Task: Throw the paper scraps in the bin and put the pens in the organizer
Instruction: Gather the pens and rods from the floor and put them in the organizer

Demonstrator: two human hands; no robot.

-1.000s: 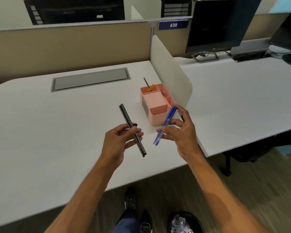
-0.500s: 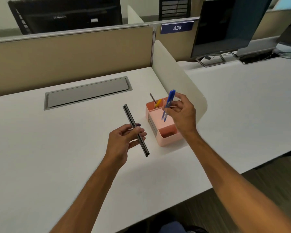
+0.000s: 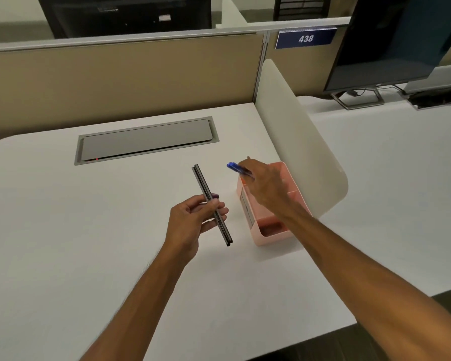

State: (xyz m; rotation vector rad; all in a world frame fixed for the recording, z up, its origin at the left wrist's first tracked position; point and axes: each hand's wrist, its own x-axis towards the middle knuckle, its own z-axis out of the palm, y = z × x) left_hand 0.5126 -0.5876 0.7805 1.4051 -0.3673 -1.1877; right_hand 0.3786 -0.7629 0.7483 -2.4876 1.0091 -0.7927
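A pink desk organizer [image 3: 268, 237] stands on the white desk [image 3: 89, 230] against a curved white divider. My right hand [image 3: 267, 187] reaches over its far compartments and grips blue pens [image 3: 236, 168], whose ends stick out to the left of my fingers; their tips are hidden behind the hand. My left hand [image 3: 197, 217] hovers left of the organizer and holds two dark pens [image 3: 211, 204] side by side, slanting from upper left to lower right. The bin and paper scraps are out of view.
A grey cable hatch [image 3: 146, 139] is set into the desk behind my hands. A beige partition [image 3: 115, 79] runs along the back. The curved white divider [image 3: 302, 149] separates this desk from the neighbouring one, where a monitor [image 3: 391, 43] stands.
My right hand has carried the blue pens from in front of the organizer up and over its far compartments, tilting them down. My left hand has kept the dark pens still.
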